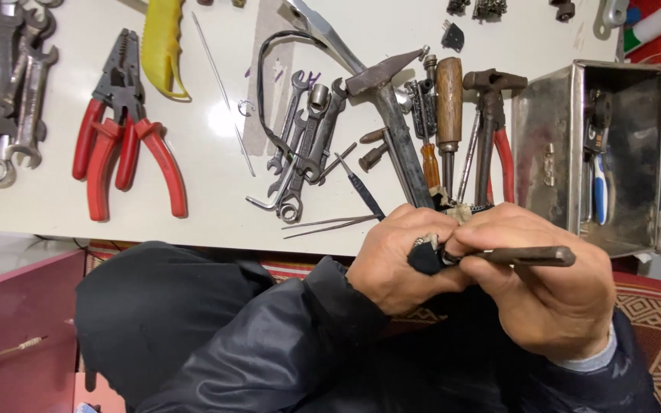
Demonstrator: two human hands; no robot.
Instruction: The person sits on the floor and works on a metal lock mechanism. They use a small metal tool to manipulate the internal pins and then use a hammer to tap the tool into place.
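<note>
My left hand (pixel 395 264) is closed around a small dark object (pixel 424 258) with a metal tip, just below the white table's front edge (pixel 193 229). My right hand (pixel 552 294) grips a brown metal rod-like tool (pixel 529 256) that points right, its near end meeting the dark object. Both hands press together in front of my dark jacket sleeves. Directly behind the hands lie a hammer (pixel 388 99) and a wooden-handled tool (pixel 448 103).
On the table lie red-handled pliers (pixel 120 145), several wrenches (pixel 304 138) (pixel 9 92), a yellow item (pixel 164 46), thin metal rods, and a second hammer (pixel 491 84). An open metal box (pixel 613 153) stands at the right. A dark red surface (pixel 17 336) is at lower left.
</note>
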